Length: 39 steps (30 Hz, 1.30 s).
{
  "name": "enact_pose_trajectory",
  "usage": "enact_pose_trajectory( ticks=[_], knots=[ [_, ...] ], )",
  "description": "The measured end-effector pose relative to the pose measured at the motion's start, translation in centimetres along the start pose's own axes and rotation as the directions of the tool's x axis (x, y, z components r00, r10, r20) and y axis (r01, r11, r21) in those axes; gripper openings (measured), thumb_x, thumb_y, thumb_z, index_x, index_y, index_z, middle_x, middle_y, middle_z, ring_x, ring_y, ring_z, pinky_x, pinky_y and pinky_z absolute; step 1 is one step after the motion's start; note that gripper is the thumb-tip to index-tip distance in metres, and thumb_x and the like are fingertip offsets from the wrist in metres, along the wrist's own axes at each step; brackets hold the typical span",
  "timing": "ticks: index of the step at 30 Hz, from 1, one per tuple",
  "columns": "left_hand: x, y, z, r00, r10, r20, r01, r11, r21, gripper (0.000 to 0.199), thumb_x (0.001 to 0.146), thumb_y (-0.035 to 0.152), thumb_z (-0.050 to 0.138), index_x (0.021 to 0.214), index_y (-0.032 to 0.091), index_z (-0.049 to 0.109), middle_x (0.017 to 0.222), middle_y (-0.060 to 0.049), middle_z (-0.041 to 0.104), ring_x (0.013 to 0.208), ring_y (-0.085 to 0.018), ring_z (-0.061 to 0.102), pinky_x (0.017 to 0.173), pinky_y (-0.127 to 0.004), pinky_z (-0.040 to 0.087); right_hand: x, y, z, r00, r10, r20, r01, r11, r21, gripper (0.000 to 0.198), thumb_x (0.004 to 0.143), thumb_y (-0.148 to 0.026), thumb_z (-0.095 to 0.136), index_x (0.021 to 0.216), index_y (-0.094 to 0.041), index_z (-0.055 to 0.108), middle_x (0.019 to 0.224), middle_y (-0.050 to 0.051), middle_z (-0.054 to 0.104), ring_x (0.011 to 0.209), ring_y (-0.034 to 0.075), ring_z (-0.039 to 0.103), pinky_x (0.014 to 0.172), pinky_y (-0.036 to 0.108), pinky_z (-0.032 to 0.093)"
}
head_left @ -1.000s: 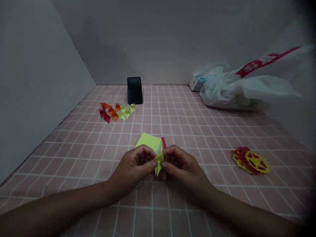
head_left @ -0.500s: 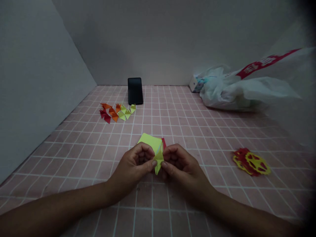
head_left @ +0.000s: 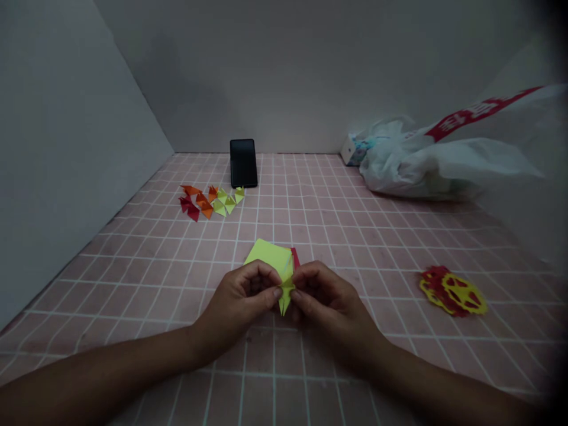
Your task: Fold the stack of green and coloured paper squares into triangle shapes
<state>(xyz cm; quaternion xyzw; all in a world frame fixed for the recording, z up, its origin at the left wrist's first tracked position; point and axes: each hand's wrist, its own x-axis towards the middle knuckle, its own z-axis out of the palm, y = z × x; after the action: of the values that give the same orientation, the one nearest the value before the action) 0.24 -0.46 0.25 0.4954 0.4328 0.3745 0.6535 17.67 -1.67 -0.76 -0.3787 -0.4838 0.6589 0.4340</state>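
A small folded yellow origami paper (head_left: 285, 300) is pinched between both hands near the middle of the table. My left hand (head_left: 244, 302) grips its left edge between thumb and forefinger. From the other side, my right hand (head_left: 326, 302) pinches the right edge in the same way. The paper's lower end splits into two narrow points directed toward me. Just beyond the hands lies a stack of yellow paper sheets (head_left: 268, 253), partly covered by my left fingers. A red paper edge (head_left: 296, 258) shows at the stack's right side.
Several small folded paper pieces in red, orange and yellow (head_left: 205, 204) lie at the back left. A black phone (head_left: 243, 163) leans upright behind them. At the back right are a patterned box (head_left: 352, 150) and a white plastic bag (head_left: 408, 171). Red and yellow cut-out shapes (head_left: 464, 294) lie right.
The folded paper's upper part has been pressed down and looks flatter, its two lower points slightly further apart. Both hands keep their pinch and have barely shifted.
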Motion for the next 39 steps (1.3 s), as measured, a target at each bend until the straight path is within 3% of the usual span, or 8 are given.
enact_pose_trajectory(
  ticks=[9, 19, 23, 28, 32, 37, 39],
  knots=[
    [0.02, 0.40, 0.03, 1.000, -0.020, -0.021, 0.019, 0.999, -0.034, 0.014, 0.072, 0.024, 0.069, 0.078, 0.016, 0.059, 0.067, 0.001, 0.060, 0.063, -0.012, 0.056, 0.061, -0.024, 0.047, 0.02, -0.12, -0.19, 1.000, -0.007, -0.025, 0.005, 0.997, -0.078, 0.002, 0.082, -0.020, 0.063, 0.083, -0.021, 0.064, 0.068, -0.002, 0.058, 0.059, 0.011, 0.055, 0.055, 0.025, 0.043],
    [-0.04, 0.26, -0.13, 0.998, -0.067, -0.007, 0.066, 0.993, -0.095, 0.014, 0.073, 0.024, 0.070, 0.080, 0.016, 0.061, 0.069, 0.001, 0.062, 0.063, -0.012, 0.058, 0.063, -0.024, 0.046, 0.01, -0.43, -0.37, 0.999, -0.044, 0.015, 0.045, 0.996, -0.082, 0.010, 0.081, -0.014, 0.060, 0.081, -0.021, 0.067, 0.070, -0.001, 0.060, 0.060, 0.012, 0.056, 0.058, 0.027, 0.044],
    [0.01, 0.41, -0.16, 0.997, -0.081, -0.009, 0.080, 0.993, -0.088, 0.013, 0.073, 0.023, 0.070, 0.079, 0.015, 0.062, 0.069, 0.001, 0.062, 0.064, -0.011, 0.057, 0.064, -0.024, 0.045, 0.17, -0.41, -0.51, 0.993, -0.107, 0.047, 0.113, 0.980, -0.162, 0.014, 0.081, -0.011, 0.057, 0.078, -0.021, 0.067, 0.073, 0.000, 0.061, 0.063, 0.013, 0.058, 0.059, 0.028, 0.045],
    [0.15, 0.39, -0.26, 0.996, -0.086, -0.010, 0.084, 0.991, -0.100, 0.012, 0.074, 0.021, 0.068, 0.080, 0.015, 0.061, 0.069, 0.002, 0.061, 0.064, -0.010, 0.056, 0.063, -0.022, 0.044, 0.13, -0.49, -0.68, 0.977, -0.201, 0.076, 0.215, 0.914, -0.343, 0.022, 0.081, -0.005, 0.050, 0.077, -0.020, 0.066, 0.073, 0.001, 0.062, 0.067, 0.014, 0.059, 0.062, 0.028, 0.046],
    [0.10, 0.24, -0.31, 0.998, -0.067, 0.017, 0.069, 0.987, -0.144, 0.011, 0.080, 0.023, 0.065, 0.086, 0.016, 0.059, 0.071, 0.002, 0.061, 0.064, -0.010, 0.056, 0.063, -0.021, 0.045, 0.06, -0.64, -0.68, 0.945, -0.299, 0.136, 0.326, 0.799, -0.506, 0.026, 0.080, -0.001, 0.047, 0.079, -0.021, 0.064, 0.074, 0.001, 0.062, 0.071, 0.015, 0.058, 0.065, 0.029, 0.045],
    [-0.03, 0.32, -0.18, 0.998, -0.047, -0.033, 0.044, 0.996, -0.079, 0.016, 0.077, 0.023, 0.069, 0.086, 0.016, 0.057, 0.071, 0.003, 0.059, 0.065, -0.009, 0.054, 0.062, -0.021, 0.045, -0.05, -0.84, -0.58, 0.888, -0.393, 0.241, 0.457, 0.680, -0.574, 0.027, 0.082, 0.001, 0.046, 0.084, -0.020, 0.062, 0.077, 0.001, 0.062, 0.075, 0.016, 0.058, 0.068, 0.029, 0.044],
    [-0.06, 0.38, -0.11, 0.998, -0.012, -0.055, 0.010, 0.999, -0.040, 0.016, 0.077, 0.022, 0.069, 0.085, 0.016, 0.057, 0.072, 0.003, 0.059, 0.066, -0.010, 0.054, 0.062, -0.020, 0.045, -0.23, -0.78, -0.58, 0.881, -0.399, 0.254, 0.470, 0.674, -0.570, 0.026, 0.083, 0.000, 0.047, 0.087, -0.020, 0.062, 0.080, 0.002, 0.062, 0.076, 0.015, 0.058, 0.068, 0.029, 0.044]
  ],
)
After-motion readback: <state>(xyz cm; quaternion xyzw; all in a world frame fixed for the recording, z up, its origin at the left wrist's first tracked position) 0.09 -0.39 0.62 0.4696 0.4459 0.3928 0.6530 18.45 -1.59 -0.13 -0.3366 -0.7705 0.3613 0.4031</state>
